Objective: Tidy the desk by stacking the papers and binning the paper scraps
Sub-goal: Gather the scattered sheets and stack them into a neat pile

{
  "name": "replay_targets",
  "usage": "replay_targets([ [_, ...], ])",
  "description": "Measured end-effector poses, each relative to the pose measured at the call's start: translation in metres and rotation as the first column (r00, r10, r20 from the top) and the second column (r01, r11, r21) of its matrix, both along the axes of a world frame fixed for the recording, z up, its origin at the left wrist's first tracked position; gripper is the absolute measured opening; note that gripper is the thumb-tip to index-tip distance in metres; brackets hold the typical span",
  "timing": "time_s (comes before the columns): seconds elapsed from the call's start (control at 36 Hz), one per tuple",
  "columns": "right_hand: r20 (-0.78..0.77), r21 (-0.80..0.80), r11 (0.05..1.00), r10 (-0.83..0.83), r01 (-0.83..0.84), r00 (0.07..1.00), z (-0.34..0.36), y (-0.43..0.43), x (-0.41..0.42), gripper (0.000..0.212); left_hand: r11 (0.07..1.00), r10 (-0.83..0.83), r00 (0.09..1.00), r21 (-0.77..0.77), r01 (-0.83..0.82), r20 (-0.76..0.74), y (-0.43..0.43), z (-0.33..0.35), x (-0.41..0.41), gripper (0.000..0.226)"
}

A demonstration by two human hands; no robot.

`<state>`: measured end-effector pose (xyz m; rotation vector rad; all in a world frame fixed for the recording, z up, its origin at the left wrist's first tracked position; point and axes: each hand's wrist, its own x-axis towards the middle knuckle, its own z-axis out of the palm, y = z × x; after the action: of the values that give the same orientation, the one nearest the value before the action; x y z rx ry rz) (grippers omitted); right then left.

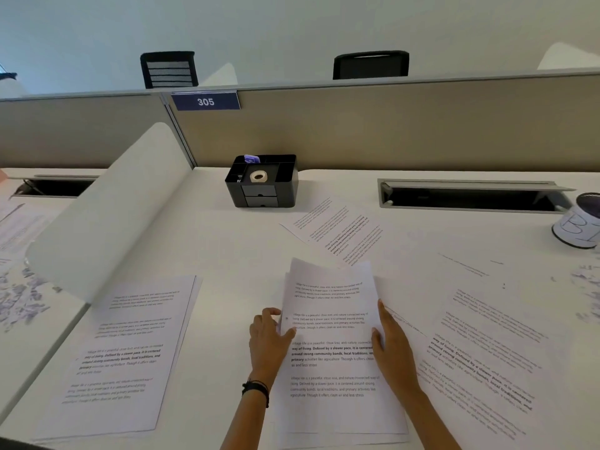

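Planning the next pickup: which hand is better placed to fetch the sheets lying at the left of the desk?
Probably the left hand. It sits on the left edge of the centre stack, nearest the left sheets. The right hand is across the stack and could steady it.

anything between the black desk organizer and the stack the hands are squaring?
Head view: bare white desk directly between the organizer and the held stack; a loose printed sheet lies just right of that line.

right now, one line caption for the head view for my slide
Both hands, left hand and right hand, square a paper stack on a white desk strewn with printed sheets.
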<state>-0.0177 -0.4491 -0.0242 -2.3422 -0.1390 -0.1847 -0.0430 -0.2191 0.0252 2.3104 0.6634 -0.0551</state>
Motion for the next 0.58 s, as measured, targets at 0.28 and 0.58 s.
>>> replay_targets([
  [0.28, -0.018, 0.031, 1.000, -0.006, 0.007, 1.000, 0.004, 0.001, -0.002, 0.059, 0.962, -0.114, 0.990, -0.239, 0.131, 0.084, -0.012, 0.009, -0.002, 0.022],
  [0.58, -0.054, 0.317, 0.948, 0.020, -0.001, 0.998, 0.021, -0.002, 0.002, 0.055, 0.925, -0.039, 0.964, -0.355, 0.134, 0.262, -0.002, 0.027, -0.002, 0.017],
])
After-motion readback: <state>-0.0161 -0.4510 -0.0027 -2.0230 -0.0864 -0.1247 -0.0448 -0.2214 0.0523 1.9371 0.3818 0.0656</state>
